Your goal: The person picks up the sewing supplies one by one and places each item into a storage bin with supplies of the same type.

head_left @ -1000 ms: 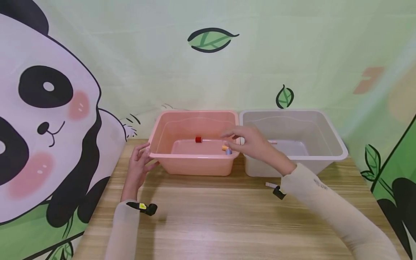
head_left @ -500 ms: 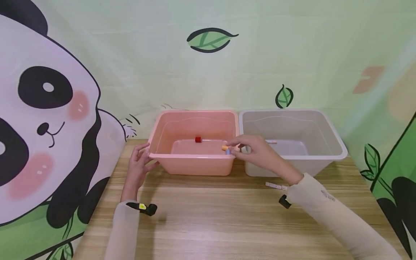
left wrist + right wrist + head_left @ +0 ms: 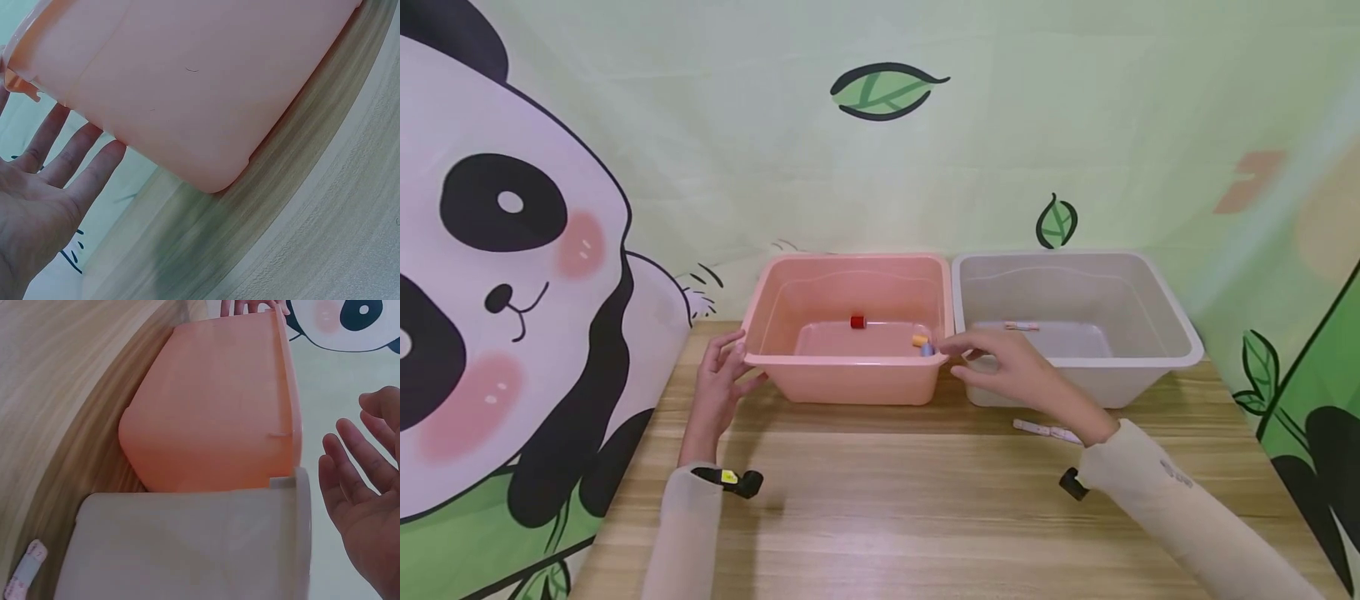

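My left hand (image 3: 718, 383) rests its fingertips against the left side of the pink plastic bin (image 3: 850, 383); in the left wrist view its fingers (image 3: 75, 150) are spread and nearly straight. Above the near corner where the two bins meet, my right hand (image 3: 1007, 358) hovers with relaxed fingers and nothing visible in them. The right wrist view shows its palm (image 3: 375, 512) bare. Inside the pink bin lie a small red cylinder (image 3: 858, 322), an orange piece (image 3: 920, 341) and a blue piece (image 3: 927, 350). A slim pinkish stick (image 3: 1021, 326) lies in the grey bin (image 3: 1150, 364).
On the wooden table (image 3: 880, 500), a short white-and-pink patterned stick (image 3: 1032, 427) lies in front of the grey bin, partly under the right wrist. Both bins stand side by side near a green cloth backdrop (image 3: 737, 167) printed with a panda and leaves.
My right hand has drawn back from over the pink bin, rightward and toward me, uncovering more of both sticks. The left hand and the bins stay put.
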Tool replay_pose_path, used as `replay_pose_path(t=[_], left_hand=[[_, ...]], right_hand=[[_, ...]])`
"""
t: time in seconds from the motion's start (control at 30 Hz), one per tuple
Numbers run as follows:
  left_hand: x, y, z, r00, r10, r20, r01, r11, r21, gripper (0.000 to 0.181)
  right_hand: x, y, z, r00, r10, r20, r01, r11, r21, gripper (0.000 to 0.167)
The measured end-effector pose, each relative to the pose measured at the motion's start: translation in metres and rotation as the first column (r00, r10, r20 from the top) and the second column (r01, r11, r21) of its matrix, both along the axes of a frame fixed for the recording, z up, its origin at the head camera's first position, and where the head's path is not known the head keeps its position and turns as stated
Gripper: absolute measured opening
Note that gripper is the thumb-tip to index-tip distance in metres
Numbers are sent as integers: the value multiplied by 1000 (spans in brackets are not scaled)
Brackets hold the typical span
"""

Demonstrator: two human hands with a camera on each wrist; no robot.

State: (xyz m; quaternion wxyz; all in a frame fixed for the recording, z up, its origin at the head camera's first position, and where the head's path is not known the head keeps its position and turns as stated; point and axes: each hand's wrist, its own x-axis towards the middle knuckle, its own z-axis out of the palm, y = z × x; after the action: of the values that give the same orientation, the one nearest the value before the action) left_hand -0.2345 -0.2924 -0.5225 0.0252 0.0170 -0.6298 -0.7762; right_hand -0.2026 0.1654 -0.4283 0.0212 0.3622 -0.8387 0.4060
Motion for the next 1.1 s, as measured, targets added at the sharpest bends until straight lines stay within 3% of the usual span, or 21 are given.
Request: replay_pose_path(t=[0.27,0.5,0.77,1.1], left_hand=[[-1,1,2,1000,7,18,-7,1000,-11,31],[-1,0,2,1000,12,8,-12,1000,-23,33],[-1,0,1,1000,9,1,-9,1000,-17,33],[1,2,1,1000,11,0,-11,1000,-17,32]], right_hand=[[9,13,-9,995,-67,67,68,998,0,30],[16,25,-11,993,-110,52,109,994,7,31],[30,36,-15,991,-117,65,115,993,31,30],[39,50,-33,995,-75,72,76,997,-7,35]])
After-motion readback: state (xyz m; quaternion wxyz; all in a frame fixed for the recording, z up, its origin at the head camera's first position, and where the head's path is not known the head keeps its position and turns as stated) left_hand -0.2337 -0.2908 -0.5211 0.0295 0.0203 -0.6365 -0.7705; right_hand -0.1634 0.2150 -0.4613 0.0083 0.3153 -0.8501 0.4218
